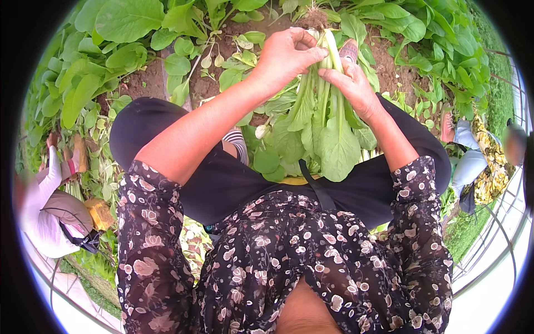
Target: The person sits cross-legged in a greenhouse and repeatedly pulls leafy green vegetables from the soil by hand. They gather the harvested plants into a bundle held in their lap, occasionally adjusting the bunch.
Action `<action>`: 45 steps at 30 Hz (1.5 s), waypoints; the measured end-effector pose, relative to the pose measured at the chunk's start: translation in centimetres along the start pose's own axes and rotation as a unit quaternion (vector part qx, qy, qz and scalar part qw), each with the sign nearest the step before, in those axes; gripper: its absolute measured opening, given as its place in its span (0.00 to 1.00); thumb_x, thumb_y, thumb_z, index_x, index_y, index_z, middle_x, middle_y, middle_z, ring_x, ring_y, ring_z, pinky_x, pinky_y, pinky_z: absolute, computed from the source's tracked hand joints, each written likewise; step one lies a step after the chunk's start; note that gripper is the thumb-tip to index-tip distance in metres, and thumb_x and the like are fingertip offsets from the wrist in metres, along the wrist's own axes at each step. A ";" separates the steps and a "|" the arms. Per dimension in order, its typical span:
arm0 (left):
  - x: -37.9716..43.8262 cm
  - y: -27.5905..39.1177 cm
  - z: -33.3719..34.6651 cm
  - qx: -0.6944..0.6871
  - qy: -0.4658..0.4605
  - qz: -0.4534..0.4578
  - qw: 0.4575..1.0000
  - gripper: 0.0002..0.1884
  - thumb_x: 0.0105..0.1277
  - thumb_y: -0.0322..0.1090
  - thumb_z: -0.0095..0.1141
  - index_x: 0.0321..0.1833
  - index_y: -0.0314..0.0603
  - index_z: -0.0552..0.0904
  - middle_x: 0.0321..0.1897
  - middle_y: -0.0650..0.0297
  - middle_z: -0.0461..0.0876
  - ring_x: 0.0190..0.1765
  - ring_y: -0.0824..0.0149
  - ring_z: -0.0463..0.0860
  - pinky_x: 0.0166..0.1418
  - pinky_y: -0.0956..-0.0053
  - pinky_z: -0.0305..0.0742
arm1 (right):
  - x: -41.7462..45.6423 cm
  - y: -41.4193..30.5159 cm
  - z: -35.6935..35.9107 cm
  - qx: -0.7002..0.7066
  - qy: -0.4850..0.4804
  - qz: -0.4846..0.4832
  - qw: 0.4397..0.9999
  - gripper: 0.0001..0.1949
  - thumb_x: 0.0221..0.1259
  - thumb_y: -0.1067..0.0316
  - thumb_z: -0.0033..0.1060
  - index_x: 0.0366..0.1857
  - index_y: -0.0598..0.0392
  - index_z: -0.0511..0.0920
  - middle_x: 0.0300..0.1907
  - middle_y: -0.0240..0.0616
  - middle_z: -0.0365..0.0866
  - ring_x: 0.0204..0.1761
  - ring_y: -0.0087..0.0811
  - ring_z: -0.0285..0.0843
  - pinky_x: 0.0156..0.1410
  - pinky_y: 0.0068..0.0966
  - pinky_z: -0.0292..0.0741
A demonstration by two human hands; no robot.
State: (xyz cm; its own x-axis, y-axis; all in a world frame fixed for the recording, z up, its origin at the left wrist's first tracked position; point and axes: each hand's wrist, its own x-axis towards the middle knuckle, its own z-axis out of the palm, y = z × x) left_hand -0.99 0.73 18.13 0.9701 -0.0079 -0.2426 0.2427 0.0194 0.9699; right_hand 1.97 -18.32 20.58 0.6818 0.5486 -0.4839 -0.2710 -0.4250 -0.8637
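A bunch of leafy greens (319, 104) hangs over my lap, its pale stems at the top and broad leaves spreading down toward my waist. The roots (313, 18), brown with clinging soil, point away from me. My left hand (288, 54) has its thumb and curled fingers on the stems just below the roots; some fingertips are hidden. Lower on the other side, my right hand (352, 85) grips the same stems, thumb across the front. Behind that hand shows part of a patterned shoe (349, 50).
Tall leafy greens (129, 21) grow in brown soil (144, 85) ahead and to both sides. Loose leaves lie around my feet. One person (62, 208) crouches at far left by a yellow block-like object (100, 213); another person (488, 158) is at far right. Metal framing (500, 246) curves behind.
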 end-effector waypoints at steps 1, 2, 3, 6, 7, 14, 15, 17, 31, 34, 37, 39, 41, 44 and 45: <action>0.0 0.0 -0.1 0.022 -0.002 0.006 1.000 0.14 0.66 0.39 0.65 0.46 0.34 0.82 0.38 0.64 0.84 0.38 0.75 0.82 0.42 0.78 0.81 | 0.0 -0.2 0.0 0.002 -0.011 0.000 1.000 0.20 0.68 0.58 0.60 0.57 0.60 0.77 0.46 0.32 0.83 0.46 0.21 0.80 0.54 0.22 0.77; 0.1 0.1 -0.2 0.024 -0.001 0.008 1.000 0.14 0.67 0.39 0.65 0.45 0.34 0.82 0.37 0.64 0.84 0.39 0.75 0.82 0.41 0.78 0.81 | 0.1 -0.5 -0.1 0.003 -0.021 0.000 1.000 0.20 0.68 0.58 0.60 0.57 0.60 0.77 0.47 0.33 0.82 0.46 0.21 0.80 0.54 0.22 0.77; 0.2 0.3 -0.4 0.026 -0.001 0.010 1.000 0.14 0.67 0.40 0.64 0.44 0.35 0.82 0.37 0.64 0.84 0.39 0.75 0.82 0.41 0.78 0.80 | 0.1 -0.7 -0.1 0.005 -0.032 0.000 0.999 0.20 0.68 0.59 0.60 0.58 0.60 0.76 0.48 0.33 0.82 0.46 0.21 0.80 0.54 0.22 0.77; 0.1 0.6 -0.6 0.020 -0.017 0.020 0.999 0.15 0.67 0.42 0.61 0.43 0.35 0.82 0.35 0.65 0.83 0.39 0.75 0.82 0.41 0.77 0.80 | -0.3 -1.2 0.4 0.119 -0.012 -0.003 0.993 0.27 0.65 0.51 0.62 0.60 0.62 0.76 0.47 0.35 0.84 0.48 0.23 0.81 0.57 0.23 0.77; 0.2 0.8 -0.5 0.015 -0.026 0.025 0.999 0.15 0.68 0.42 0.60 0.42 0.34 0.82 0.34 0.66 0.83 0.39 0.75 0.82 0.41 0.76 0.80 | -0.2 -1.1 0.3 0.120 -0.011 0.000 0.993 0.27 0.65 0.51 0.63 0.60 0.62 0.76 0.48 0.35 0.83 0.48 0.23 0.80 0.57 0.23 0.76; -0.3 0.9 0.1 -0.064 -0.024 0.000 0.998 0.15 0.68 0.43 0.58 0.35 0.36 0.82 0.29 0.67 0.82 0.35 0.75 0.81 0.42 0.75 0.79 | 0.7 0.1 -0.3 0.097 -0.001 -0.011 0.995 0.27 0.64 0.50 0.64 0.60 0.61 0.77 0.48 0.36 0.82 0.49 0.22 0.78 0.59 0.25 0.74; -0.4 1.1 -0.1 -0.067 -0.027 -0.002 0.997 0.15 0.68 0.43 0.58 0.33 0.37 0.82 0.28 0.67 0.82 0.34 0.75 0.81 0.41 0.75 0.78 | 0.8 0.1 -0.4 0.098 -0.003 -0.015 0.995 0.27 0.64 0.50 0.64 0.59 0.60 0.77 0.48 0.35 0.83 0.49 0.22 0.78 0.59 0.25 0.74; -0.4 1.4 -0.1 -0.078 -0.030 -0.008 0.996 0.15 0.68 0.43 0.57 0.30 0.38 0.82 0.25 0.68 0.81 0.32 0.75 0.80 0.39 0.75 0.78 | 0.9 0.1 -0.5 0.107 -0.010 -0.015 0.994 0.26 0.63 0.51 0.65 0.58 0.60 0.78 0.48 0.35 0.83 0.49 0.21 0.78 0.58 0.24 0.74; -2.4 4.7 0.0 -0.303 -0.004 -0.100 0.948 0.20 0.70 0.40 0.52 0.19 0.50 0.62 0.14 0.72 0.60 0.20 0.73 0.63 0.26 0.73 0.65 | 2.3 2.2 -1.5 0.201 0.107 -0.050 0.972 0.17 0.65 0.62 0.64 0.53 0.60 0.78 0.45 0.41 0.86 0.46 0.27 0.84 0.56 0.29 0.80; -2.1 5.1 -1.4 -0.327 0.007 -0.132 0.936 0.20 0.72 0.42 0.49 0.20 0.50 0.63 0.13 0.73 0.57 0.18 0.73 0.60 0.26 0.73 0.64 | 2.4 2.2 -2.7 0.297 0.075 -0.013 0.952 0.16 0.66 0.63 0.62 0.52 0.61 0.77 0.47 0.44 0.86 0.48 0.33 0.85 0.58 0.34 0.81; -1.4 4.6 -1.7 -0.228 0.025 -0.130 0.965 0.16 0.72 0.43 0.49 0.27 0.44 0.74 0.15 0.73 0.63 0.20 0.74 0.64 0.29 0.74 0.69 | 2.6 1.7 -2.6 0.336 0.066 0.008 0.939 0.17 0.65 0.62 0.64 0.53 0.61 0.77 0.45 0.44 0.86 0.46 0.33 0.85 0.57 0.34 0.81; -1.1 3.8 -1.9 -0.158 0.027 -0.140 0.977 0.15 0.71 0.44 0.52 0.42 0.39 0.84 0.24 0.70 0.77 0.30 0.73 0.76 0.40 0.74 0.75 | 2.4 1.3 -2.3 0.311 0.063 0.020 0.948 0.18 0.64 0.61 0.65 0.53 0.62 0.78 0.44 0.44 0.85 0.44 0.33 0.85 0.56 0.33 0.82; -0.8 3.2 -1.1 -0.139 0.066 -0.120 0.981 0.14 0.68 0.42 0.57 0.47 0.40 0.84 0.34 0.66 0.83 0.44 0.69 0.80 0.52 0.71 0.74 | 2.5 1.6 -2.0 0.293 0.051 0.030 0.954 0.18 0.65 0.61 0.64 0.53 0.62 0.78 0.43 0.44 0.85 0.44 0.33 0.85 0.55 0.33 0.82; -0.7 2.4 -1.2 -0.146 0.140 -0.066 0.977 0.16 0.65 0.41 0.61 0.50 0.41 0.83 0.45 0.62 0.84 0.53 0.67 0.79 0.61 0.69 0.69 | 3.3 2.7 -0.7 0.323 -0.028 0.038 0.945 0.18 0.65 0.61 0.67 0.52 0.60 0.79 0.41 0.42 0.86 0.43 0.33 0.86 0.53 0.32 0.83; -0.9 3.3 -1.9 -0.142 0.132 -0.064 0.979 0.17 0.64 0.41 0.63 0.53 0.42 0.83 0.48 0.60 0.84 0.56 0.66 0.78 0.63 0.68 0.67 | 3.8 3.5 0.0 0.338 -0.058 0.043 0.938 0.17 0.64 0.61 0.68 0.51 0.59 0.79 0.40 0.42 0.86 0.42 0.33 0.86 0.52 0.33 0.83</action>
State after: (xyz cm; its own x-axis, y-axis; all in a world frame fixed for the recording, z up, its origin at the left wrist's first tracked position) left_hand -1.11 2.68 21.49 0.8896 0.2286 -0.3954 0.3176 0.3127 0.8952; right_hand 3.58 -17.70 15.69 0.5693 0.6253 -0.5337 -0.7174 0.0608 -0.6940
